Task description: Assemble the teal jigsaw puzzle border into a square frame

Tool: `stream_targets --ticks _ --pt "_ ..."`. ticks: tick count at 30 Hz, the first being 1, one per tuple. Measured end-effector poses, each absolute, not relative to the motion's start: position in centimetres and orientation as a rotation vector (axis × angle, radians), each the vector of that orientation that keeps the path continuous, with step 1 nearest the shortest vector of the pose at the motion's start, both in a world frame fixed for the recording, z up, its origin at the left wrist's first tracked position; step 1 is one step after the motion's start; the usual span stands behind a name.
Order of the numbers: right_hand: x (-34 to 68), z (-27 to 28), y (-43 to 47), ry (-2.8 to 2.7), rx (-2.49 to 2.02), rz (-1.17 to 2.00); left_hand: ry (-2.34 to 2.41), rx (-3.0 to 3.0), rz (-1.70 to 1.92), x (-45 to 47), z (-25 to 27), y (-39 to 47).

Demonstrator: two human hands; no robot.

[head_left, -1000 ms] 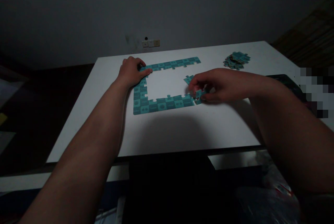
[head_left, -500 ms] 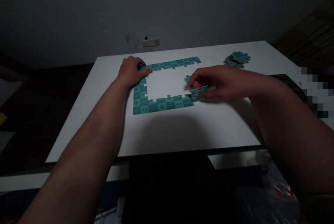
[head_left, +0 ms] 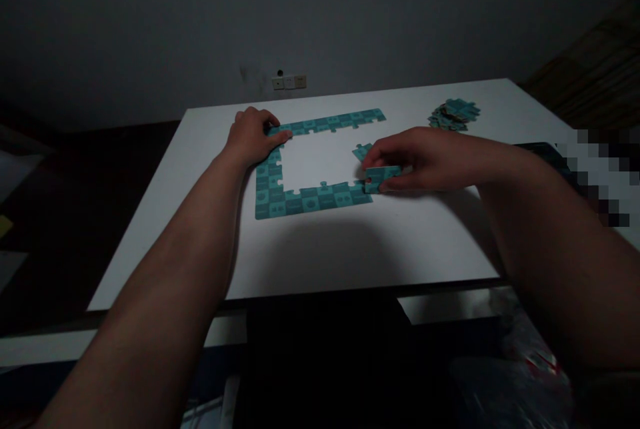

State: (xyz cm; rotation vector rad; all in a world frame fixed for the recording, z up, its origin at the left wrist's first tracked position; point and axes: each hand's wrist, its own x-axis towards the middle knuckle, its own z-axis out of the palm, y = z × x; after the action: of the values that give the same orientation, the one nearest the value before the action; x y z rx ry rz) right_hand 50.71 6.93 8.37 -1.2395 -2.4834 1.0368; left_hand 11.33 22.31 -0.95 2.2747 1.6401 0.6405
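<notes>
A teal checkered jigsaw puzzle border lies flat on the white table, joined along its far, left and near sides. On its far left corner rests my left hand, thumb stretched along the inner edge and fingers apart. My right hand pinches a teal puzzle piece between thumb and fingers, just over the right end of the near side. Behind those fingertips lies another puzzle piece, partly hidden by the hand.
A heap of loose puzzle pieces sits at the table's far right. Beyond my right forearm is a dark flat object, partly covered. The white table stands close to a wall with sockets.
My right hand has turned the pinched puzzle piece, so a straight edge now faces up where knobs showed before. My left hand stays in place.
</notes>
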Motion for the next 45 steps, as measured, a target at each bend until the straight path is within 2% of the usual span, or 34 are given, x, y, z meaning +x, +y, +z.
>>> stream_targets --ticks 6,16,32,40,45 --pt "50.9 8.2 7.3 -2.528 -1.198 0.992 1.642 2.287 0.642 11.4 -1.0 22.3" --pt "50.9 8.4 6.9 -2.335 -1.294 1.188 1.648 2.274 0.627 11.5 -1.0 22.4" --pt "51.4 8.2 7.8 -2.572 -1.670 0.907 1.680 2.252 0.601 11.8 -0.5 21.9" --pt "51.4 7.5 7.8 -2.419 -1.559 1.114 1.656 2.257 0.623 11.6 -0.8 22.1" --pt "51.2 7.4 7.7 -2.388 -1.571 1.138 1.659 2.253 0.628 11.7 -0.7 22.0"
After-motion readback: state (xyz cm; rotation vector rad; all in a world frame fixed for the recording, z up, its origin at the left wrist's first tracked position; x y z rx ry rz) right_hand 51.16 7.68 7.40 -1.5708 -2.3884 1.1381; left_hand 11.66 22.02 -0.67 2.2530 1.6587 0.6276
